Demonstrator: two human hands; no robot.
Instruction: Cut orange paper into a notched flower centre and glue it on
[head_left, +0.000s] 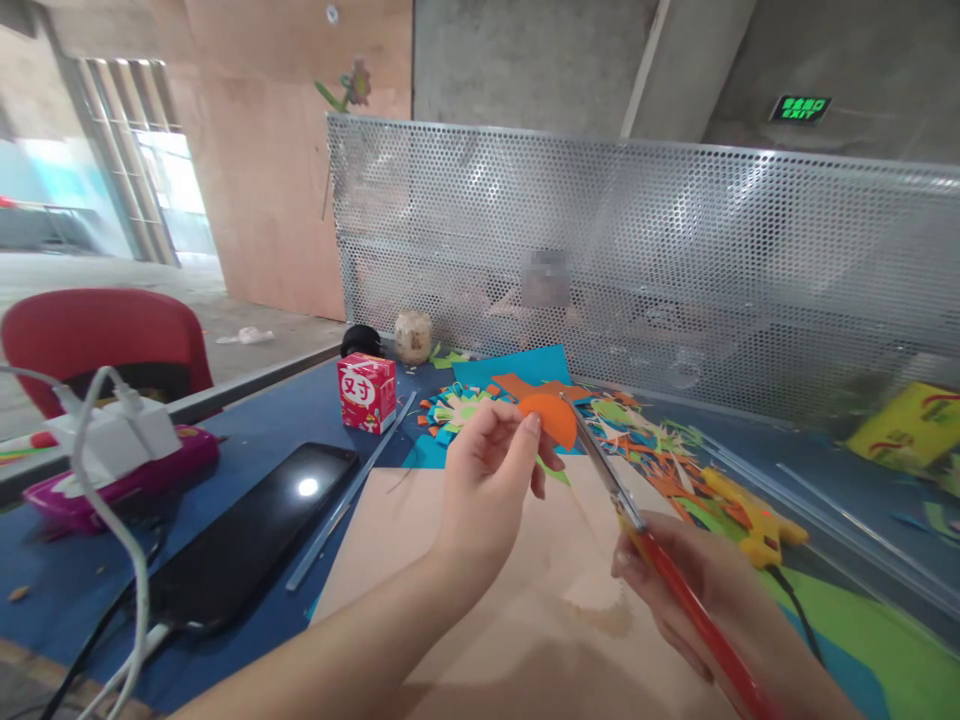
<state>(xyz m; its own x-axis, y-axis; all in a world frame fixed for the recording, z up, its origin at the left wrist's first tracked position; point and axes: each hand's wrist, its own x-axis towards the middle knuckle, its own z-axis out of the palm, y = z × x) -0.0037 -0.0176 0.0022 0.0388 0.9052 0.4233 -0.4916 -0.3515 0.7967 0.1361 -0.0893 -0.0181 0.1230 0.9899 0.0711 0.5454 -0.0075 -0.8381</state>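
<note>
Between the thumb and fingers of my left hand [491, 470] is a rounded piece of orange paper [553, 418], held up above a beige board. My right hand [697, 590] grips red-handled scissors [609, 478], whose silver blades point up and away from me. The blade tips are at the right edge of the orange paper; I cannot tell whether they touch it. Behind my left hand lies a fringed paper flower [459, 410] in blue, orange and pale green.
The beige board [405, 530] lies in front of me. Paper scraps [637, 430], a yellow glue gun [757, 520] and clear glue sticks [817, 510] are on the right. Leftward sit a phone [262, 530], red box [367, 393] and power strip [187, 455]. A perforated metal screen [465, 200] stands behind.
</note>
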